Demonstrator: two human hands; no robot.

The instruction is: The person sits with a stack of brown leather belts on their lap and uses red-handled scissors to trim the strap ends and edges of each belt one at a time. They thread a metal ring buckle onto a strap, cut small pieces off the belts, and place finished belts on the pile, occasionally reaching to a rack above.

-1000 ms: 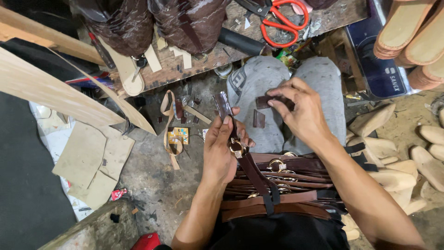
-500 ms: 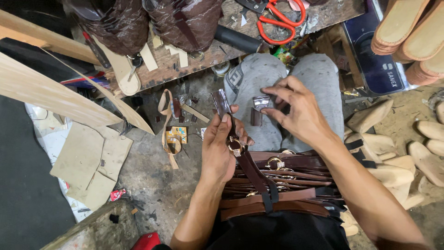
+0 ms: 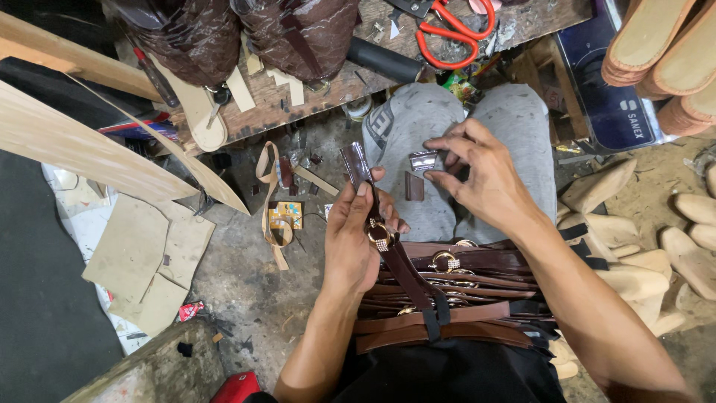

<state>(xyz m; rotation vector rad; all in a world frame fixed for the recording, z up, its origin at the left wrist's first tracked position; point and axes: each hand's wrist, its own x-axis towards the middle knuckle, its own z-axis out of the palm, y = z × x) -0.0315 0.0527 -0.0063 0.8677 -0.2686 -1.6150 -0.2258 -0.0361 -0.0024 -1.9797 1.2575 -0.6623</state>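
The left hand pinches a dark brown buckled strap upright over the lap while the right hand nips a small leather piece (likely mid-assembly), which next needs aligning onto the strap end.

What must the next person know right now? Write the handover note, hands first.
Left hand: holds a dark brown strap with a gold ring buckle, its free end up.
Right hand: pinches a small shiny brown piece at its fingertips, over the grey-trousered lap.
A second small brown piece lies on the lap.
Done: a stack of buckled straps lies across the lap.
Left: the small piece is not yet on the held strap.
Red scissors lie on the wooden bench.
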